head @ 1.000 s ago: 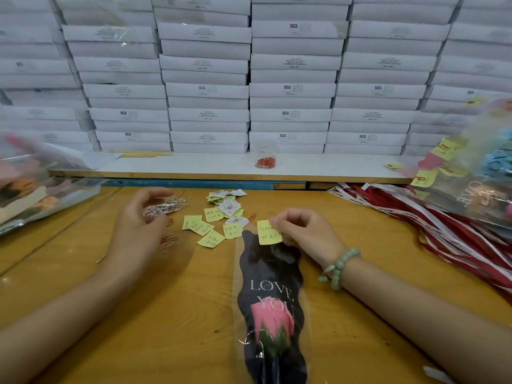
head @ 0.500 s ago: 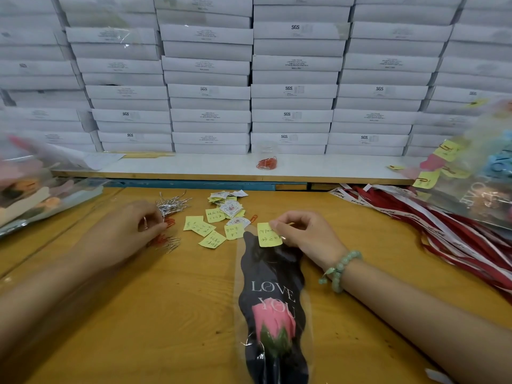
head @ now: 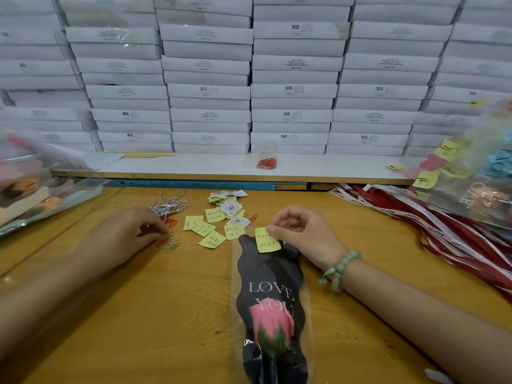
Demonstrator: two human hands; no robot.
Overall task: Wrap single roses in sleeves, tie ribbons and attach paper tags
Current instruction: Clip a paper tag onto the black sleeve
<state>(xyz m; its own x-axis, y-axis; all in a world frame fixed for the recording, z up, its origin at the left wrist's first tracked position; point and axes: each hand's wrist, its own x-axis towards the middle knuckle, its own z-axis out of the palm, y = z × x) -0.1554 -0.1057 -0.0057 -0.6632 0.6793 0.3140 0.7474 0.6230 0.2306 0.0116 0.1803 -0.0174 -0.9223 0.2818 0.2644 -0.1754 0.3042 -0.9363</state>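
left hand moved down from wire ties onto clips, fingers curled, grip unclear. right hand unchanged, fingers pinching tag on sleeve.

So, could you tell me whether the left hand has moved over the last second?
Yes. The left hand has come back from the silver ties toward the person, down to the loose paper clips.

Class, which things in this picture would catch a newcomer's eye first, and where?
The pink rose in its black LOVE YOU sleeve lies front and centre on the table, the right hand pinching a yellow tag at its top. A wall of stacked white boxes fills the background, and red-and-white ribbons sprawl at right.
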